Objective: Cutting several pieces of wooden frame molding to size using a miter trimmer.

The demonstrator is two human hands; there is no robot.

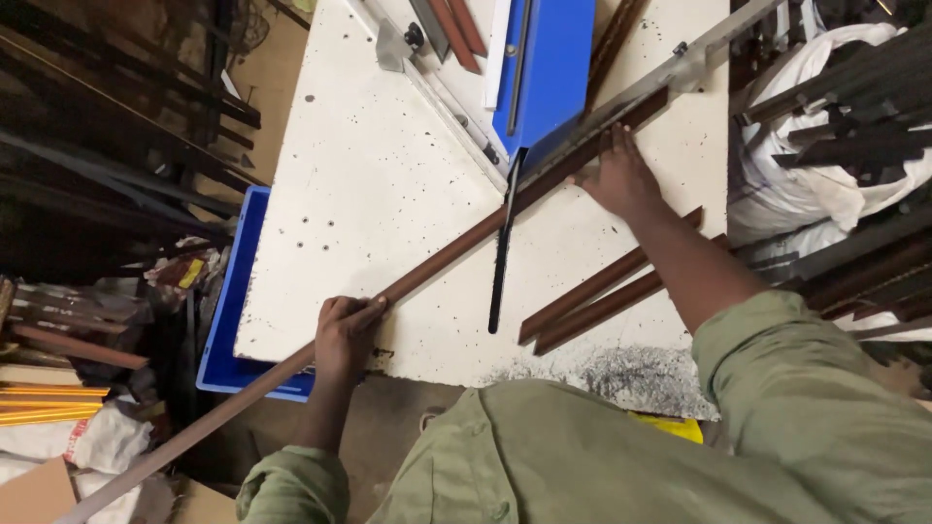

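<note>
Left hand [342, 335]: fingers wrapped around the long brown moulding strip [447, 254] at the near edge of the white table [359, 194].
Right hand [621, 177]: fingers spread, pressing the strip flat against the metal fence [670, 73].
Strip: diagonal across the table, passing beneath the blue cutter [546, 63].
Nearby: 2 short brown pieces [602, 296] beside the right forearm.

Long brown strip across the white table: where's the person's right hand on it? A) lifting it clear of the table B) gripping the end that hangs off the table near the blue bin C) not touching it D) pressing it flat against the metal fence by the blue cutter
D: the right hand lies flat on the long brown strip, pressing it to the metal fence beside the blue cutter; the left hand grips it at the table edge.
</note>
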